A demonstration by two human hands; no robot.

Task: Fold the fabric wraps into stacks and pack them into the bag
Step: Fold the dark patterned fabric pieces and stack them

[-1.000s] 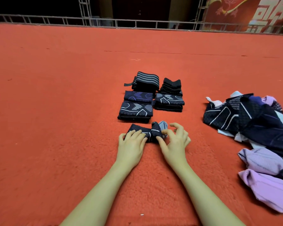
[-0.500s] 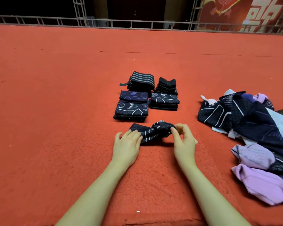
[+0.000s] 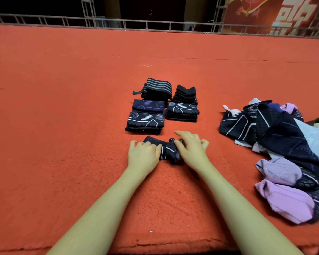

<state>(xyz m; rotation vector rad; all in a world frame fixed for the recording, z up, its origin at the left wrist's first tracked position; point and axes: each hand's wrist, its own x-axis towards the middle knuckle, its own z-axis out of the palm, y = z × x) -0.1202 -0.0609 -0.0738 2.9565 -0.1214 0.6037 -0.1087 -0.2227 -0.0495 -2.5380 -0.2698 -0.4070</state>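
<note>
- Bare carpet (image 3: pixel 63 144) is seen left of the hands; the folded stacks (image 3: pixel 145 120) lie just beyond.
- A dark patterned wrap (image 3: pixel 167 150) is pressed by the flat left hand (image 3: pixel 143 156) and grasped by the right hand (image 3: pixel 191 147).

Right edge cuts off the unfolded pile (image 3: pixel 284 144).

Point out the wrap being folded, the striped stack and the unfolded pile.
wrap (image 3: pixel 166 150), head view, patterned middle between the hands
striped stack (image 3: pixel 157 87), head view, striped top
unfolded pile (image 3: pixel 276 129), head view, dark patterned cloth
</note>
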